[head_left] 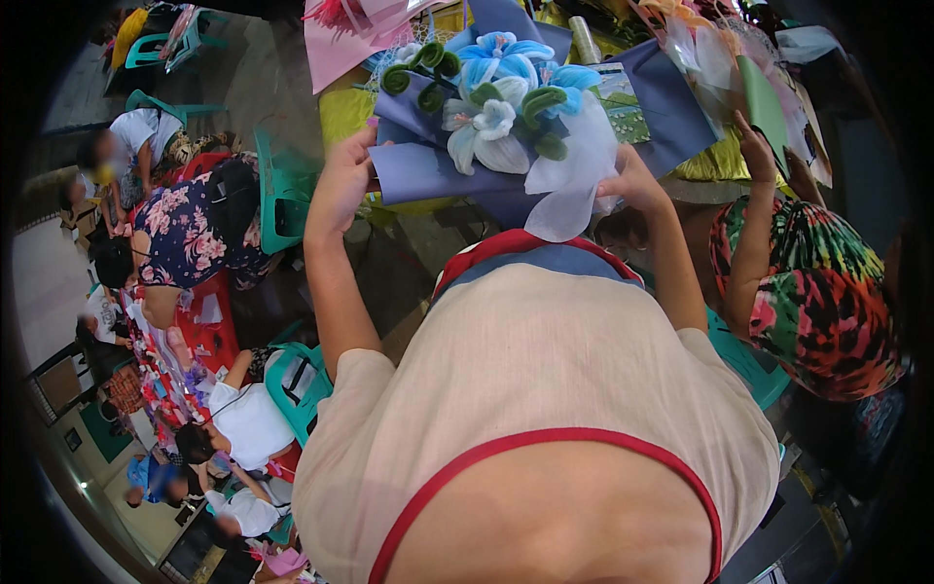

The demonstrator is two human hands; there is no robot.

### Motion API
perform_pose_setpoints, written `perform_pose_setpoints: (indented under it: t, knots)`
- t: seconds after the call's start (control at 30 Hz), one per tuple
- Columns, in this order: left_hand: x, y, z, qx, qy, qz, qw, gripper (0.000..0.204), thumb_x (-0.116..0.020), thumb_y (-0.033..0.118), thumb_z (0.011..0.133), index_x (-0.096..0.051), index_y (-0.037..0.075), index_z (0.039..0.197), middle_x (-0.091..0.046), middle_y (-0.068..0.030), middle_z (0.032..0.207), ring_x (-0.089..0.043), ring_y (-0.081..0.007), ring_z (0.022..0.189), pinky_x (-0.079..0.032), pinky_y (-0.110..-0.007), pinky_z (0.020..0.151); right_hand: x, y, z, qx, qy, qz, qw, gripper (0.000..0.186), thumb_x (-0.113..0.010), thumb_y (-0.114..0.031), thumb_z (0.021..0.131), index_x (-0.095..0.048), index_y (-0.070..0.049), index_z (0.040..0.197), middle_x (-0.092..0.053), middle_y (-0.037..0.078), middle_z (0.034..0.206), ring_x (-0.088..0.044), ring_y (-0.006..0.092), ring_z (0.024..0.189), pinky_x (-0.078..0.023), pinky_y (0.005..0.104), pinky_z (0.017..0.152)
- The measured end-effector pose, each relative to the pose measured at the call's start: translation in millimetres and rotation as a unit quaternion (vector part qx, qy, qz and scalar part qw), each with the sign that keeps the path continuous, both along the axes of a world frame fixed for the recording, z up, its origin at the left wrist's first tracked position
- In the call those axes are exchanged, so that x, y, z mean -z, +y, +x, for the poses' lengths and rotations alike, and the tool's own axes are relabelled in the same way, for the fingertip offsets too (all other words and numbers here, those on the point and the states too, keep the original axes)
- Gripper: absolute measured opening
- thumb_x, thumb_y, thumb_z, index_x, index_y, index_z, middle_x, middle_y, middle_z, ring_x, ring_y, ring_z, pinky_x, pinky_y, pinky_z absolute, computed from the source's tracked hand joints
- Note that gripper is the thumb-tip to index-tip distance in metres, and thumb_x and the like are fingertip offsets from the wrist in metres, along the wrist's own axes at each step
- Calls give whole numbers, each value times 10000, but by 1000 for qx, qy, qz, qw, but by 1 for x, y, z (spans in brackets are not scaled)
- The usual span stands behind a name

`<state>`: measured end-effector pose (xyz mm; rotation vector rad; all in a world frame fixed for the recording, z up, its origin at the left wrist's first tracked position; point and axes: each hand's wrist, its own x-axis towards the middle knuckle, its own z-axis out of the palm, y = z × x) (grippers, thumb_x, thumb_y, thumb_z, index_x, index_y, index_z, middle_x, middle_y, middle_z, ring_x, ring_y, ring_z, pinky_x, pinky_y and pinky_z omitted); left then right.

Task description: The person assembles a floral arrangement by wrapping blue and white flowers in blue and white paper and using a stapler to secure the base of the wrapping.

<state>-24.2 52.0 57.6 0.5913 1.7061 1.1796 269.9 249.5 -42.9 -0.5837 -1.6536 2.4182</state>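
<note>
We see one bunch of fuzzy flowers [498, 112] at the near edge of a table, right between our two hands. We count at least two blue flowers and at least one white one, with at least four curly green bits. Dusky blue paper [418, 173] wraps around them, and one thin white sheet [576, 175] hangs down in front. Our left hand [342, 183] grips the left edge of the paper, with some fingers hidden. Our right hand [634, 183] pinches the thin white sheet on the other side; we cannot see all its fingers.

The table has a shiny yellow cover [347, 127]. On it we see one pink paper [341, 49] at the far left, one clear roll [585, 41] behind the flowers, and one small card [623, 102] with a green picture, just beside them.

To our right sits one person in a bright, many-colored top [812, 282], with one hand [755, 151] up by a green sheet [762, 102].

To our left, the big room has one long red table [209, 316] heaped with small things. Around it we count one person in a dark flowery outfit [195, 229] and at least three in white tops. We see at least four green chairs [280, 190].
</note>
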Motion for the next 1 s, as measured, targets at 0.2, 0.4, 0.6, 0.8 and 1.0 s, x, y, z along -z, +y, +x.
perform_pose_setpoints:
  t: [0.2, 0.4, 0.6, 0.8, 1.0]
  knots:
    - [-3, 8, 10, 46, 4, 33, 998, 286, -461, 151, 858, -473, 51, 1126, -574, 6, 890, -547, -44, 687, -447, -186, 601, -4, 0, 3, -5, -17, 14, 1000, 504, -750, -125, 532, -566, 14, 980, -595, 52, 921, -533, 129, 860, -381, 257, 816]
    - [-3, 13, 12, 10, -27, 19, 999, 282, -449, 197, 872, -479, 24, 1093, -588, -40, 918, -564, -78, 755, -454, -217, 652, 2, 2, 7, 16, -11, 13, 1000, 501, -749, -117, 533, -564, 18, 980, -596, 53, 921, -536, 133, 860, -384, 261, 814]
    - [157, -7, 31, -72, -316, 282, 903, 371, -443, 294, 848, -451, 75, 1147, -543, -63, 994, -521, -183, 909, -421, -305, 789, 10, -4, 5, 41, 39, -56, 997, 493, -748, -118, 537, -563, 21, 972, -600, 57, 897, -554, 132, 815, -407, 259, 771]
    - [116, 21, 106, 124, -224, 261, 931, 326, -529, -1, 767, -503, -12, 1092, -532, -100, 1092, -509, -203, 1003, -381, -334, 881, 16, -14, -6, 68, 45, -73, 994, 508, -753, -134, 528, -558, 28, 968, -604, 65, 888, -567, 130, 791, -430, 254, 739]
    - [95, 26, 105, 90, -276, 241, 926, 366, -443, 61, 809, -407, -46, 1157, -473, -142, 1155, -480, -294, 1052, -337, -409, 938, 12, -18, -8, 76, 55, -86, 992, 525, -747, -142, 528, -550, 26, 984, -603, 69, 885, -576, 144, 795, -441, 261, 741]
